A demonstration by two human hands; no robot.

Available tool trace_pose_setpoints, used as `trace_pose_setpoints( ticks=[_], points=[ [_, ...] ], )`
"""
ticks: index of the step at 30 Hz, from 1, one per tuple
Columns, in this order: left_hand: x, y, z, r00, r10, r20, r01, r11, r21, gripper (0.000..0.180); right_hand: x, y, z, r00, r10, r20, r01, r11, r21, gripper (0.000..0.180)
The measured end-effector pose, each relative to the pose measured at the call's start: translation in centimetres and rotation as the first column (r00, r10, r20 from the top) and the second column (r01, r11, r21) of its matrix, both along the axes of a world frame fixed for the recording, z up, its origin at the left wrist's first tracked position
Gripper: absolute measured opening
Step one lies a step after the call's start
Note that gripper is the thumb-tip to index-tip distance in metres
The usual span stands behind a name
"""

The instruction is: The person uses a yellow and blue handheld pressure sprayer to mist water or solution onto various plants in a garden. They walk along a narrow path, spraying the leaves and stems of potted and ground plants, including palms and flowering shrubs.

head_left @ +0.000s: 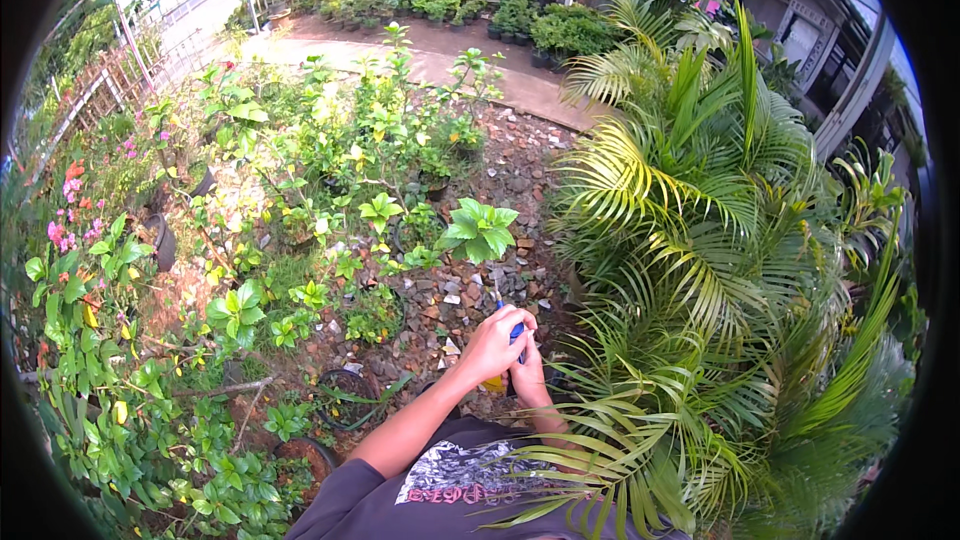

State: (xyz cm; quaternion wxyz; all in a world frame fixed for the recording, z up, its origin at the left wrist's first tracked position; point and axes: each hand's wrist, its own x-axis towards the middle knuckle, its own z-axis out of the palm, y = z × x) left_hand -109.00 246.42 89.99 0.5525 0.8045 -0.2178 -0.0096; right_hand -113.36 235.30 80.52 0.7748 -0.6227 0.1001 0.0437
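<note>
My left hand (494,342) is closed, its fingers wrapped around a blue-handled tool (516,331) with a slim pale tip pointing away from me. Close against it, my right hand (528,372) is also closed at the handle's lower part. The fingers cover most of the tool, so its exact kind is hidden. Just beyond the tip, a cluster of broad green leaves (479,230) stands above the stony ground. Something yellow (493,383) shows below my left wrist; I cannot make out what it is.
Palm fronds (690,280) crowd the right side and overlap my right forearm. Leafy shrubs and pink flowers (62,236) fill the left. Broken stones and brick pieces (450,305) cover the ground ahead. Dark pots (348,398) stand low at left; a paved path (440,65) runs behind.
</note>
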Motion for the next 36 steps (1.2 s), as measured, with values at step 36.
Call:
trace_pose_setpoints(
  ticks=[36],
  points=[
    [8.0,6.8,-0.9,0.996,-0.088,-0.014,0.088,0.996,0.021,0.013,6.7,7.4,1.0,0.994,-0.073,-0.082,0.069,0.997,-0.044,0.048]
  ],
)
